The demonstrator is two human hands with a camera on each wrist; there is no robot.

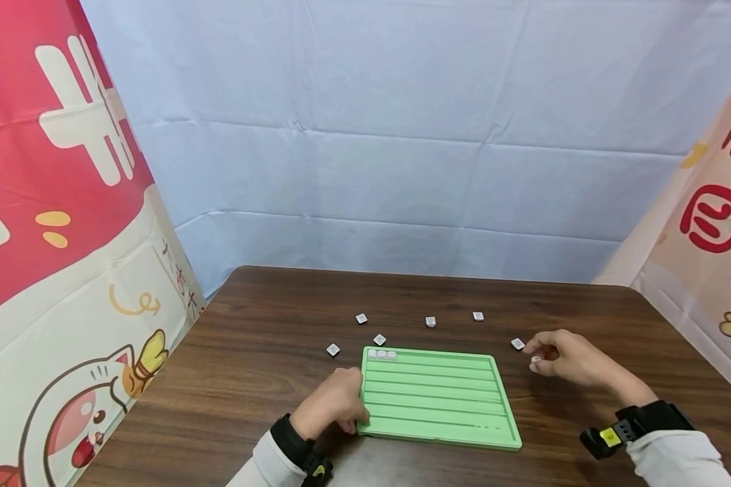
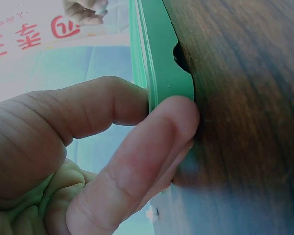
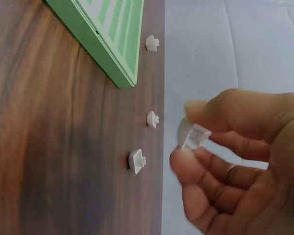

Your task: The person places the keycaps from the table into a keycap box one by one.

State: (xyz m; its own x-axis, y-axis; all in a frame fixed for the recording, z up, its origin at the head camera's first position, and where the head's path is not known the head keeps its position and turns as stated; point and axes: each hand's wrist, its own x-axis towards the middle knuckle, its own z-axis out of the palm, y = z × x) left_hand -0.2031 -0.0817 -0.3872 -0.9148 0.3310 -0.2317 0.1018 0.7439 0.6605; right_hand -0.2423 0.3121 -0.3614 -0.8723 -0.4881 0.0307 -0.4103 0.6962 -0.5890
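A light green ridged tray [image 1: 435, 399] lies on the table, with three white keycaps [image 1: 382, 354] side by side in its far left corner. My left hand [image 1: 336, 400] grips the tray's left edge; in the left wrist view a thumb and finger [image 2: 142, 142] bear on its side wall. Off the tray's right side, my right hand [image 1: 569, 358] pinches one white keycap [image 3: 186, 133] between thumb and fingertips, above the table. Its stem shows in the right wrist view. Close by that hand, another keycap [image 1: 518, 344] lies on the wood.
Loose keycaps lie beyond the tray, among them one at the back left [image 1: 362, 318], one in the middle [image 1: 430, 322] and one farther right [image 1: 478, 316]. The brown table [image 1: 268, 352] ends at a pale blue cloth [image 1: 390, 176]. Printed cloths hang on both sides.
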